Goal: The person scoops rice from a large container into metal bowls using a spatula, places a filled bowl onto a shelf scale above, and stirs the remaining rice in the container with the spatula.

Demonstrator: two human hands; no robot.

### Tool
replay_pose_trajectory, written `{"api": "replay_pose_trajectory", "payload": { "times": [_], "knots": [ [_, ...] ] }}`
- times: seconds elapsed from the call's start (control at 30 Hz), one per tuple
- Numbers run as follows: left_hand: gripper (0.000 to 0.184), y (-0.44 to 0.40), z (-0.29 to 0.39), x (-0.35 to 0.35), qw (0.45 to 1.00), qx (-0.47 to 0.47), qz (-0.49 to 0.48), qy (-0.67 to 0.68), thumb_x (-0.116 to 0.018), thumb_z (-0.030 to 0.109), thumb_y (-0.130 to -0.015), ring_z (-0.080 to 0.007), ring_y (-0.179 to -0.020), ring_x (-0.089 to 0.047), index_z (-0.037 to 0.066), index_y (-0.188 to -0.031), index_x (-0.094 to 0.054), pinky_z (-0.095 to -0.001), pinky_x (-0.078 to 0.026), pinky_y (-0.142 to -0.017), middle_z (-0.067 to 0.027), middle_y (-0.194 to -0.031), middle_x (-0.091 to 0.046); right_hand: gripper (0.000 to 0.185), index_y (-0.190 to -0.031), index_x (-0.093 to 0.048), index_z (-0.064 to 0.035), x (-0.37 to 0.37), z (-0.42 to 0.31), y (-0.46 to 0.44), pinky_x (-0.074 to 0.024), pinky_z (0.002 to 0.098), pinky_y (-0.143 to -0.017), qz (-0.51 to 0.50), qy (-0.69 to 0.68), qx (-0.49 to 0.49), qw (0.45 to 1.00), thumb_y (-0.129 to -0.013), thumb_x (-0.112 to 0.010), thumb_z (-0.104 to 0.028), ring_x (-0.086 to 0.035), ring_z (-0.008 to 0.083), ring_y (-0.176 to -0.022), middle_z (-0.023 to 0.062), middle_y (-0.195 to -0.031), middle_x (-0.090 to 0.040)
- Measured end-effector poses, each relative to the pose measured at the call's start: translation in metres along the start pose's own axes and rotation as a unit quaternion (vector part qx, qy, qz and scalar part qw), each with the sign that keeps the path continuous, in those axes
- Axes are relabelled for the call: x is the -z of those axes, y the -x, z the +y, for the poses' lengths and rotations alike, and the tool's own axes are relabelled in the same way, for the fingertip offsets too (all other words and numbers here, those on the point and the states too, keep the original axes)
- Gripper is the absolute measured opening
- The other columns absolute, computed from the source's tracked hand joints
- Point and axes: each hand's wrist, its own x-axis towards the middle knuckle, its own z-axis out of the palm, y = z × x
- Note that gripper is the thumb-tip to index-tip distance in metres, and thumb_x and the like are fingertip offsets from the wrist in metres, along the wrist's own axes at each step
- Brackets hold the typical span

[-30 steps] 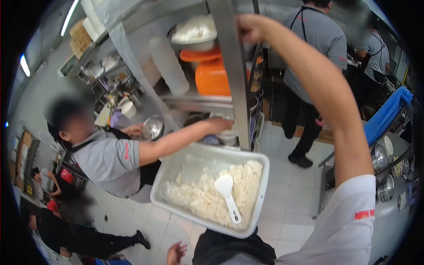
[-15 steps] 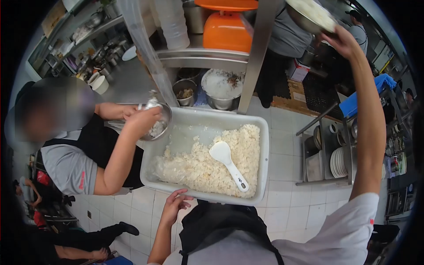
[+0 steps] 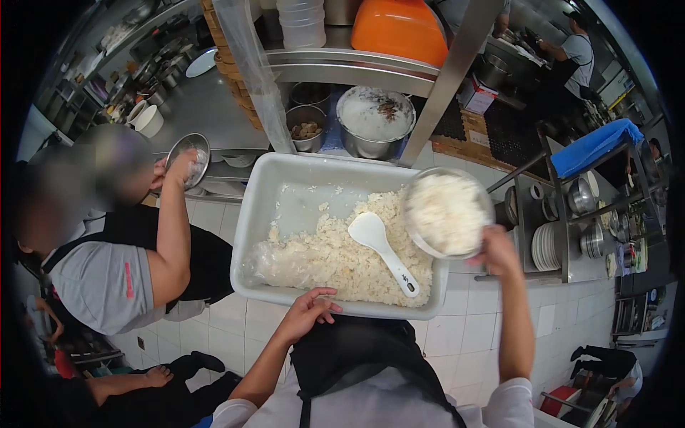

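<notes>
My right hand (image 3: pixel 497 251) grips the rim of a round metal bowl (image 3: pixel 479 246) filled with white rice (image 3: pixel 448 212). The bowl, smeared by motion, is above the right edge of a large white plastic tub (image 3: pixel 249 210). Loose cooked rice (image 3: pixel 325 246) covers the tub's near and right parts, and a white rice paddle (image 3: pixel 383 242) lies on it. At the lower left inside the tub is a clear plastic bag (image 3: pixel 282 267). My left hand (image 3: pixel 308 314) is by the tub's near rim, fingers apart and holding nothing; whether it touches the rim I cannot tell.
At left, a co-worker's hand (image 3: pixel 184 165) is inside a metal bowl (image 3: pixel 202 150). Behind the tub, a shelf holds metal pots (image 3: pixel 371 146) and an orange container (image 3: pixel 399 32). A rack (image 3: pixel 560 221) with plates stands at right; another person (image 3: pixel 574 60) is farther back.
My right hand has brought the rice bowl down from the upper right to the tub's right edge. The co-worker's bowl has moved up and left, away from the tub.
</notes>
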Motion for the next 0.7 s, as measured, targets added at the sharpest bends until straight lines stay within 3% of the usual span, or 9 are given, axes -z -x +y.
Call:
{"api": "replay_pose_trajectory", "payload": {
  "times": [0.03,0.07,0.1,0.13,0.17,0.3,0.4,0.57,0.7],
  "knots": [
    [0.031,0.003,-0.001,0.003,1.000,-0.005,0.003,-0.003,-0.045,0.013,-0.086,-0.0083,-0.065,-0.055,0.005,-0.115,-0.046,-0.0185,-0.041,-0.060,-0.0081,-0.089,-0.062,0.040,-0.110,-0.024,0.0070,-0.034,0.005,-0.002,-0.0542,0.0347,-0.047,-0.028,-0.008,-0.025,0.999,-0.087,-0.041,-0.021,-0.062,0.0268,-0.068,0.0214,-0.094,-0.052],
    [0.031,0.007,-0.003,0.005,1.000,-0.004,0.004,-0.004,-0.045,0.013,-0.086,-0.0083,-0.065,-0.055,0.005,-0.115,-0.046,-0.0185,-0.041,-0.060,-0.0081,-0.089,-0.062,0.039,-0.111,-0.025,0.0065,-0.058,0.025,-0.022,-0.0550,0.0358,-0.051,-0.081,-0.005,-0.041,0.996,-0.088,-0.041,-0.020,-0.061,0.0269,-0.072,0.0212,-0.093,-0.053],
    [0.031,0.011,-0.004,0.008,1.000,-0.012,0.015,0.001,-0.045,0.013,-0.085,-0.0087,-0.065,-0.055,0.005,-0.115,-0.046,-0.0190,-0.041,-0.060,-0.0086,-0.089,-0.062,0.036,-0.107,-0.032,0.0093,-0.098,0.023,-0.020,-0.0548,0.0339,-0.053,-0.075,-0.002,-0.042,0.996,-0.088,-0.041,-0.019,-0.061,0.0265,-0.070,0.0211,-0.092,-0.054],
    [0.031,0.016,-0.007,0.012,0.999,-0.019,0.025,0.006,-0.045,0.012,-0.085,-0.0091,-0.065,-0.055,0.004,-0.115,-0.046,-0.0195,-0.042,-0.060,-0.0091,-0.089,-0.062,0.036,-0.102,-0.039,0.0131,-0.123,0.026,-0.036,-0.0542,0.0312,-0.054,-0.178,0.041,-0.033,0.983,-0.088,-0.042,-0.020,-0.061,0.0251,-0.069,0.0201,-0.086,-0.057],
    [0.031,0.020,-0.009,0.015,1.000,-0.019,0.023,0.005,-0.045,0.012,-0.085,-0.0091,-0.065,-0.055,0.004,-0.115,-0.046,-0.0195,-0.042,-0.060,-0.0091,-0.089,-0.062,0.035,-0.095,-0.045,0.0151,-0.155,0.027,-0.042,-0.0537,0.0296,-0.054,-0.181,0.034,-0.050,0.982,-0.088,-0.042,-0.019,-0.062,0.0238,-0.067,0.0187,-0.081,-0.058],
    [0.031,0.042,-0.019,0.027,0.992,-0.054,0.102,0.043,-0.044,0.011,-0.084,-0.0114,-0.065,-0.056,0.003,-0.115,-0.045,-0.0208,-0.043,-0.060,-0.0117,-0.089,-0.062,0.029,-0.093,-0.045,0.0148,-0.253,0.070,-0.110,-0.0520,0.0278,-0.051,-0.300,-0.019,-0.045,0.953,-0.086,-0.039,-0.013,-0.060,0.0223,-0.062,0.0182,-0.073,-0.057],
    [0.032,0.056,-0.021,0.030,0.984,-0.062,0.147,0.072,-0.044,0.010,-0.084,-0.0113,-0.065,-0.056,0.002,-0.115,-0.045,-0.0204,-0.041,-0.059,-0.0121,-0.089,-0.062,0.018,-0.086,-0.048,0.0114,-0.312,0.094,-0.137,-0.0480,0.0286,-0.046,-0.305,-0.126,-0.116,0.937,-0.080,-0.039,-0.004,-0.058,0.0227,-0.057,0.0174,-0.069,-0.056],
    [0.032,0.062,-0.022,0.038,0.976,-0.052,0.186,0.098,-0.045,0.010,-0.083,-0.0110,-0.063,-0.056,0.001,-0.114,-0.045,-0.0209,-0.041,-0.059,-0.0123,-0.088,-0.062,0.013,-0.078,-0.050,0.0064,-0.350,0.129,-0.141,-0.0493,0.0318,-0.050,-0.274,-0.238,-0.177,0.915,-0.078,-0.043,-0.005,-0.056,0.0229,-0.057,0.0135,-0.065,-0.053],
    [0.032,0.043,-0.017,0.044,0.984,-0.049,0.154,0.077,-0.046,0.010,-0.083,-0.0121,-0.060,-0.055,0.002,-0.113,-0.046,-0.0208,-0.041,-0.057,-0.0132,-0.086,-0.062,0.015,-0.078,-0.053,0.0044,-0.348,0.162,-0.149,-0.0497,0.0324,-0.051,-0.327,-0.246,-0.070,0.910,-0.078,-0.046,-0.009,-0.058,0.0224,-0.056,0.0141,-0.070,-0.058]
  ]
}}
